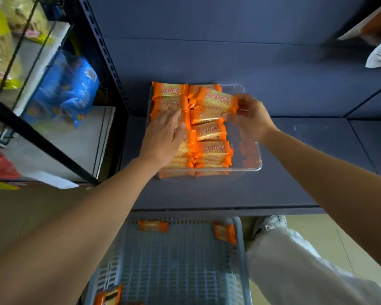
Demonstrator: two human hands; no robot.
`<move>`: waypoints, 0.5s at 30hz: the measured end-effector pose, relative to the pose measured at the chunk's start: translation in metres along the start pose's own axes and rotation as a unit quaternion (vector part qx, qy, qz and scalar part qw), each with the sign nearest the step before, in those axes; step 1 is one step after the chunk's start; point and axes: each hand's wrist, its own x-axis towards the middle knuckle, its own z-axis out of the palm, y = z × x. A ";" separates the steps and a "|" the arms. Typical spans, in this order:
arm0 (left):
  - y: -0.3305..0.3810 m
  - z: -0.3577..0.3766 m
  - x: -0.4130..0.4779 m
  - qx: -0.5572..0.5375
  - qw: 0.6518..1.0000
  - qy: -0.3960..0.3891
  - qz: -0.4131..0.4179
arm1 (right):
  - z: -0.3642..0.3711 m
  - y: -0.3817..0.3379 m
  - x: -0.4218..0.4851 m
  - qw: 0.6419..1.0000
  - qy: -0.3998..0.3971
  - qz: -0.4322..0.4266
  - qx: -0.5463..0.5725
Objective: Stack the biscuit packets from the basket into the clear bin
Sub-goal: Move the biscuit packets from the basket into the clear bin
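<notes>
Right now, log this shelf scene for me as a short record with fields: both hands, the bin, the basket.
left grip: hand pressed flat on the left column of stacked packets
right grip: fingers pinch the right end of one biscuit packet, tilted over the far end of the right column
clear bin: on the dark shelf, two columns of orange packets, right strip unfilled
basket: below the shelf, at least three loose packets left
task state: unfinished

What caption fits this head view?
Right hand holds a packet over the bin; left hand rests on the stacked packets.
</notes>
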 end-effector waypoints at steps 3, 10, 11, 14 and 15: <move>-0.016 0.021 0.019 0.119 0.990 -0.069 0.012 | 0.002 0.012 0.028 0.999 0.006 0.010 -0.052; -0.037 0.042 0.024 0.194 0.978 -0.073 0.026 | 0.031 0.034 0.064 0.984 -0.043 0.032 -0.167; -0.038 0.043 0.023 0.193 0.978 -0.069 0.027 | 0.035 0.034 0.066 0.984 -0.044 0.034 -0.169; -0.040 0.046 0.024 0.197 0.978 -0.055 0.033 | 0.042 0.030 0.064 0.986 -0.011 0.027 -0.164; -0.040 0.047 0.024 0.199 0.978 -0.051 0.034 | 0.044 0.029 0.063 0.987 0.011 0.015 -0.158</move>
